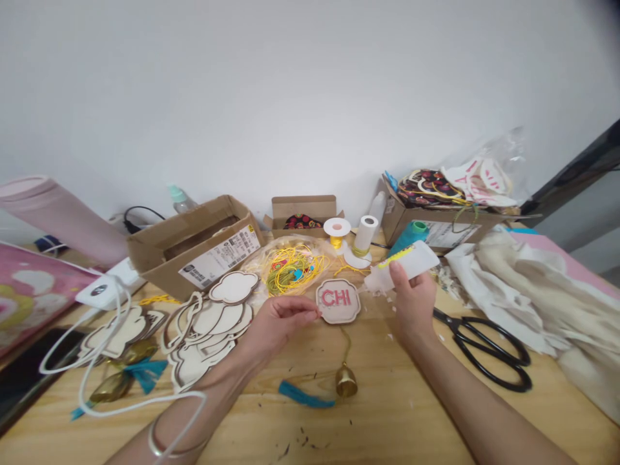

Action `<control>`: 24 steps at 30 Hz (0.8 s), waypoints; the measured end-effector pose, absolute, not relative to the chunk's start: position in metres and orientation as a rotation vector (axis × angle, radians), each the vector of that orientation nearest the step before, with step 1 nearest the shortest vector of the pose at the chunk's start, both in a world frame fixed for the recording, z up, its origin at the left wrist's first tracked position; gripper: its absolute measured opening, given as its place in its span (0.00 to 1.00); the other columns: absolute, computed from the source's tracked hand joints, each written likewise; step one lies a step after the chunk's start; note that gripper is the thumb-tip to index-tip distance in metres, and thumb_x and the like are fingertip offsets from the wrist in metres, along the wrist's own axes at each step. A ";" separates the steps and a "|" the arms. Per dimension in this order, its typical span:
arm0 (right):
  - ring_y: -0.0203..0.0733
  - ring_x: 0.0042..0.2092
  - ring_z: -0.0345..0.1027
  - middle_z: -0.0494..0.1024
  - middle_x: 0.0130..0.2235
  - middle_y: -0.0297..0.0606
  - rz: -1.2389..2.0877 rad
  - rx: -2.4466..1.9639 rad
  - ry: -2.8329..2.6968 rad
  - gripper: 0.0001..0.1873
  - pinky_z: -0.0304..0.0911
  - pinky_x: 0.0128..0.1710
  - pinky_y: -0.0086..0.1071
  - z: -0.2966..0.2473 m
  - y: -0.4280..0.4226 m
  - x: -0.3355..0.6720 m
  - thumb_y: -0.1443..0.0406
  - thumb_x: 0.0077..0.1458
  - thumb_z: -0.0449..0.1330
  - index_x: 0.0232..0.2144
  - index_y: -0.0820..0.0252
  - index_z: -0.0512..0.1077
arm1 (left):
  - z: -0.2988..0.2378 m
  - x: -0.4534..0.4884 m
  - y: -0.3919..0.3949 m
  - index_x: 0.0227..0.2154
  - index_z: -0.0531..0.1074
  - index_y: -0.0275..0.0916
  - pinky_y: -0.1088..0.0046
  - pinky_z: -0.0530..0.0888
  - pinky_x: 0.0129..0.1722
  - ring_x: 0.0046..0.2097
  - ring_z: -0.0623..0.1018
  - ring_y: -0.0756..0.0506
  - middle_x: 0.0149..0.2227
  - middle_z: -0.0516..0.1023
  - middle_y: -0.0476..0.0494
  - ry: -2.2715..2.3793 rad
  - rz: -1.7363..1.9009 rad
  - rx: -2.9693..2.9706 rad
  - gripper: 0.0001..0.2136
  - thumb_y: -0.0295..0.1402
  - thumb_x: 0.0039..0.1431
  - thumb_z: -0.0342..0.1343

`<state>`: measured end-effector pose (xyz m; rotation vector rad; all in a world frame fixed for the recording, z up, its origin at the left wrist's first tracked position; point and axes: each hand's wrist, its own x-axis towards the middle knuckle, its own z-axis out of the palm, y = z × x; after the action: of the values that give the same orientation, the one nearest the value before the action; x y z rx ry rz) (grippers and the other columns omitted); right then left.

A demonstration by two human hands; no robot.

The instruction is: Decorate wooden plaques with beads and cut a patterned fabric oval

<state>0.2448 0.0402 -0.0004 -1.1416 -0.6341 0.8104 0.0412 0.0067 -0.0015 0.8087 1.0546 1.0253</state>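
My left hand pinches the left edge of a small wooden plaque with red letters "CHI". From the plaque hangs a cord with a brass bell and a teal tassel lying on the wooden table. My right hand is closed on a white plastic piece with a yellow-green strip, held just right of the plaque.
A pile of blank wooden cut-outs lies left. Black scissors lie right, beside white cloth. Behind are cardboard boxes, yellow cord in a bag, spools, and a white cable.
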 end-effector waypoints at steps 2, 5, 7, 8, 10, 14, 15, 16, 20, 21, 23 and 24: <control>0.40 0.29 0.72 0.79 0.28 0.37 0.829 -1.135 -0.590 0.25 0.69 0.32 0.35 -0.002 0.042 0.245 0.52 0.28 0.71 0.26 0.62 0.71 | -0.003 0.041 0.007 0.20 0.79 0.38 0.81 0.71 0.34 0.29 0.77 0.53 0.25 0.81 0.49 1.059 1.034 0.792 0.12 0.34 0.28 0.73; 0.38 0.27 0.70 0.77 0.26 0.33 0.913 -1.089 -0.501 0.25 0.69 0.30 0.33 -0.004 0.044 0.247 0.51 0.28 0.71 0.26 0.62 0.71 | -0.004 0.041 0.007 0.21 0.79 0.37 0.81 0.72 0.34 0.29 0.77 0.53 0.25 0.81 0.49 1.073 1.046 0.776 0.13 0.34 0.28 0.73; 0.36 0.26 0.70 0.77 0.25 0.31 0.988 -1.046 -0.447 0.25 0.68 0.27 0.31 -0.005 0.045 0.247 0.51 0.29 0.71 0.27 0.62 0.70 | -0.005 0.041 0.007 0.20 0.78 0.36 0.80 0.72 0.33 0.29 0.78 0.52 0.25 0.81 0.48 1.069 1.046 0.778 0.13 0.34 0.28 0.73; 0.36 0.26 0.70 0.76 0.25 0.31 1.019 -1.028 -0.430 0.25 0.68 0.26 0.30 -0.004 0.045 0.247 0.51 0.30 0.71 0.27 0.61 0.70 | -0.004 0.041 0.007 0.20 0.78 0.36 0.80 0.73 0.34 0.29 0.78 0.52 0.24 0.81 0.48 1.060 1.043 0.778 0.13 0.35 0.28 0.73; 0.35 0.26 0.70 0.76 0.25 0.30 1.055 -1.005 -0.407 0.24 0.67 0.24 0.28 -0.003 0.046 0.248 0.52 0.31 0.71 0.27 0.61 0.70 | -0.003 0.041 0.007 0.20 0.78 0.35 0.79 0.73 0.34 0.28 0.78 0.52 0.23 0.80 0.48 1.029 1.039 0.771 0.13 0.35 0.30 0.73; 0.33 0.25 0.69 0.76 0.25 0.28 1.095 -0.988 -0.355 0.25 0.63 0.19 0.23 -0.001 0.046 0.248 0.52 0.29 0.72 0.28 0.60 0.70 | -0.002 0.041 0.007 0.21 0.78 0.34 0.81 0.73 0.33 0.27 0.77 0.53 0.22 0.79 0.49 0.950 1.047 0.759 0.12 0.37 0.35 0.71; 0.32 0.24 0.69 0.76 0.25 0.28 1.106 -0.985 -0.348 0.26 0.62 0.18 0.22 -0.001 0.046 0.248 0.52 0.28 0.72 0.28 0.60 0.70 | -0.002 0.041 0.007 0.22 0.78 0.35 0.82 0.73 0.33 0.28 0.77 0.54 0.22 0.79 0.49 0.941 1.050 0.748 0.12 0.37 0.36 0.71; 0.32 0.24 0.69 0.76 0.24 0.27 1.116 -0.984 -0.347 0.26 0.63 0.18 0.22 -0.001 0.046 0.249 0.52 0.28 0.72 0.27 0.60 0.70 | -0.002 0.041 0.007 0.22 0.78 0.35 0.82 0.73 0.34 0.28 0.77 0.53 0.22 0.79 0.49 0.939 1.052 0.732 0.12 0.36 0.35 0.71; 0.33 0.26 0.70 0.77 0.25 0.28 1.120 -0.990 -0.365 0.27 0.66 0.21 0.23 -0.002 0.045 0.248 0.51 0.28 0.72 0.28 0.61 0.70 | -0.005 0.041 0.007 0.24 0.79 0.36 0.79 0.74 0.36 0.29 0.79 0.52 0.25 0.81 0.47 0.964 1.040 0.675 0.12 0.33 0.32 0.72; 0.33 0.26 0.69 0.76 0.25 0.28 1.112 -0.996 -0.374 0.27 0.65 0.21 0.24 -0.003 0.045 0.247 0.51 0.28 0.72 0.28 0.61 0.70 | -0.006 0.041 0.007 0.24 0.79 0.36 0.79 0.74 0.36 0.30 0.79 0.52 0.26 0.82 0.47 0.972 1.038 0.673 0.12 0.32 0.32 0.72; 0.33 0.25 0.69 0.76 0.25 0.29 1.090 -1.008 -0.404 0.27 0.65 0.22 0.24 -0.004 0.045 0.247 0.51 0.29 0.72 0.28 0.61 0.70 | -0.007 0.041 0.007 0.23 0.79 0.35 0.79 0.74 0.36 0.30 0.79 0.52 0.26 0.82 0.46 0.988 1.035 0.676 0.12 0.30 0.32 0.72; 0.33 0.25 0.69 0.76 0.25 0.29 1.079 -1.013 -0.421 0.26 0.64 0.22 0.25 -0.005 0.045 0.247 0.51 0.29 0.71 0.28 0.61 0.70 | -0.007 0.041 0.007 0.23 0.79 0.35 0.79 0.74 0.36 0.30 0.79 0.52 0.26 0.82 0.46 0.993 1.032 0.679 0.11 0.30 0.32 0.72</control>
<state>0.2466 0.0453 -0.0050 -1.0133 -0.4211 1.0790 0.0408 0.0070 -0.0066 0.6791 0.9925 1.0319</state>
